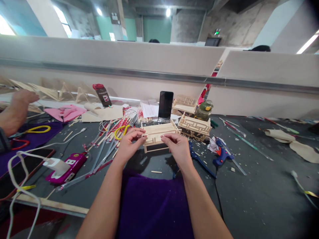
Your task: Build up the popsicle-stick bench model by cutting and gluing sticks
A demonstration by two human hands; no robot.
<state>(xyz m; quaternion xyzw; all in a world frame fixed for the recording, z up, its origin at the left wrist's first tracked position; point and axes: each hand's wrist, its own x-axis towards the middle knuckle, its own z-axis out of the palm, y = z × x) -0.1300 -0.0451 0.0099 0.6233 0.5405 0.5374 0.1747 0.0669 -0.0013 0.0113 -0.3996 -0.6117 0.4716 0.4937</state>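
Note:
A small furniture-like model made of thin wooden sticks [159, 129] stands on the dark table in front of me. My left hand [131, 144] is closed at its left end, thumb and fingers pinching the front edge. At the front right, my right hand [178, 147] pinches the same model with thumb and forefinger; a tiny piece between the fingertips could be hidden. Behind it a black phone [165, 105] stands upright on a holder. Two more wooden stick models [194, 125] sit to the right and behind. A short loose stick [156, 172] lies before my hands.
On the right lie a blue glue gun [222, 152] and blue-handled pliers [201, 162]. Leftward are bundled sticks [107, 132], yellow-handled scissors [121, 132], a magenta power strip [66, 168] and a dark bottle [102, 95]. Another person's hand [18, 109] reaches in at far left.

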